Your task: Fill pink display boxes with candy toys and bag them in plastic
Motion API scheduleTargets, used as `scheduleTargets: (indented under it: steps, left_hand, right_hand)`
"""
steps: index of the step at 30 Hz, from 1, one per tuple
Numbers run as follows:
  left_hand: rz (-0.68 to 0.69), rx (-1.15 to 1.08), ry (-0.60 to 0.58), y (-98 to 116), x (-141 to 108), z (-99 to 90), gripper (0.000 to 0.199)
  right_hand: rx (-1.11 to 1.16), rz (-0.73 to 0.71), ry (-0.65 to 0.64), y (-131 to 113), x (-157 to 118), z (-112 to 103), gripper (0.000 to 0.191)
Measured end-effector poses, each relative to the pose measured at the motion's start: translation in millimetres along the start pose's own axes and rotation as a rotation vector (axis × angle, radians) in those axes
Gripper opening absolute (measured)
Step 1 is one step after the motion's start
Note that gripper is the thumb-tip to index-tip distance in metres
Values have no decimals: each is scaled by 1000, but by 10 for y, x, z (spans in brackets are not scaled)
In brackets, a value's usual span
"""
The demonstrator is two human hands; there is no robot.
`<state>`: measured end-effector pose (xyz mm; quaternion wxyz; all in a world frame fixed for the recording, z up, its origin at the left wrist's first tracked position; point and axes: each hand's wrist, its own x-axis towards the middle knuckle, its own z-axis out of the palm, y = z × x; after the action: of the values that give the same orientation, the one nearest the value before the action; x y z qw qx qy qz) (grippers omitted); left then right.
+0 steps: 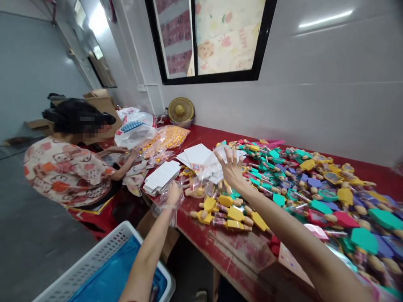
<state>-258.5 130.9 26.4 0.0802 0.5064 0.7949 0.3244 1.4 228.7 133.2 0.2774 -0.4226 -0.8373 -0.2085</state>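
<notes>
My left hand grips a crumpled clear plastic bag over the near edge of the red table. My right hand is raised with its fingers spread, in front of a second clear bag. Whether it holds that bag I cannot tell. Beyond it lie loose white cards, with a stack of white cards near my left hand. Many wooden-headed toys with yellow, green and purple foam parts cover the table's right side.
A person in a patterned top works at the table's far left end, hands among bags. A bag of yellow items and a white carrier bag stand nearby. A white crate with blue lining sits below my left arm.
</notes>
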Motion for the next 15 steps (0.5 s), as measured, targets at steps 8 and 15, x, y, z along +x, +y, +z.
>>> scheduleTargets:
  steps: [8,15]
  left_hand:
    - [409,-256,143,928,-438,103,18]
    - [539,-633,-267,1704,-646,-1550,33]
  right_hand:
    - [40,-143,-90,272,555,-466,36]
    - [722,36,-311,922,-726,-2099,27]
